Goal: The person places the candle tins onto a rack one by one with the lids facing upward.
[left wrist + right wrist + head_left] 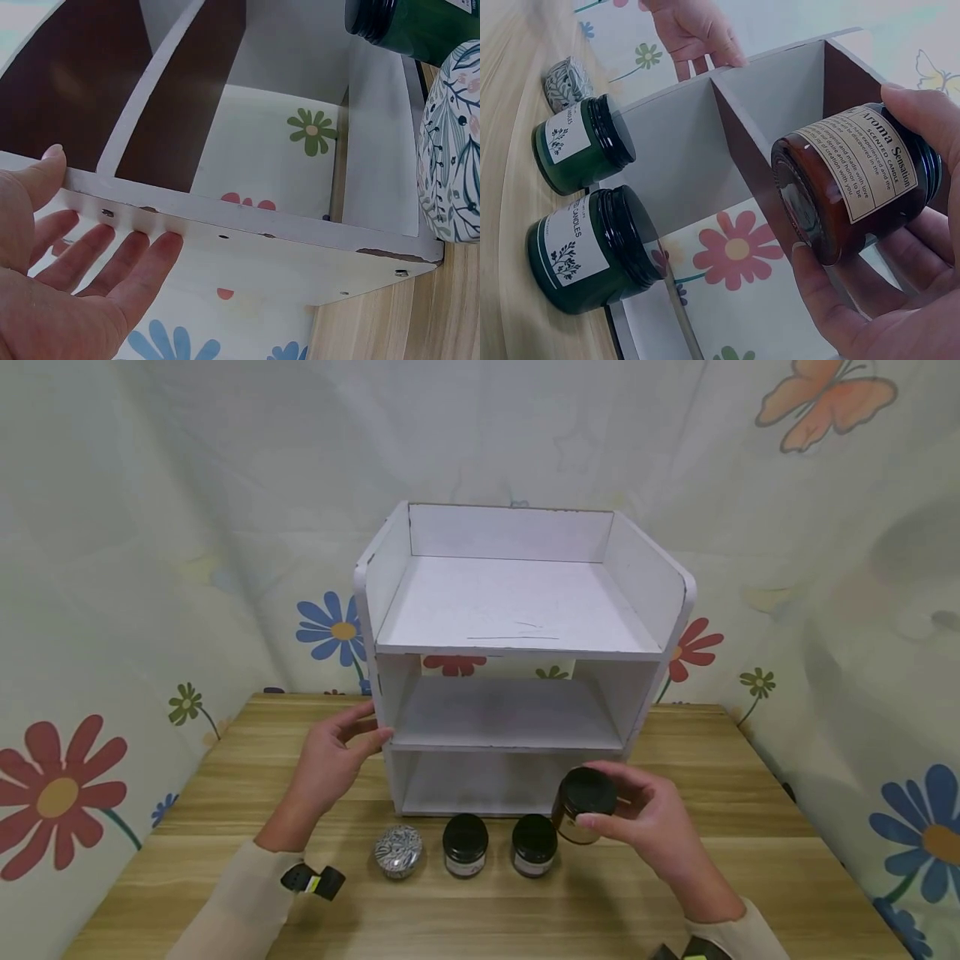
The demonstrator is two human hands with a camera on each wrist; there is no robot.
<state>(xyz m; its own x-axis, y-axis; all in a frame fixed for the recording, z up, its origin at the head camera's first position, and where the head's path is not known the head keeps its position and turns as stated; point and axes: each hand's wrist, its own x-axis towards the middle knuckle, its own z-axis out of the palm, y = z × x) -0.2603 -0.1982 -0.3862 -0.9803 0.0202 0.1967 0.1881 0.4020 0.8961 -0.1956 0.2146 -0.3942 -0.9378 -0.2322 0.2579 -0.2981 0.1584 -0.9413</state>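
My right hand point(652, 818) grips an amber glass candle jar point(847, 187) with a black lid and a printed beige label. In the right wrist view the jar lies tilted between thumb and fingers. It is held up in front of the lower right of a white shelf unit point(517, 602). My left hand point(324, 764) rests on the unit's left side panel, thumb at the front edge and fingers, nearly straight, along the outside. Two green candle jars point(465, 843) with black lids stand before the unit. Left of them is a round, leaf-patterned tin point(398, 852).
The unit has an open top tray with raised sides and two levels below, a middle shelf point(510, 714) and a bottom one point(480, 781). It stands on a wooden table point(247, 777). A flower-printed curtain point(225, 527) hangs behind and around the table.
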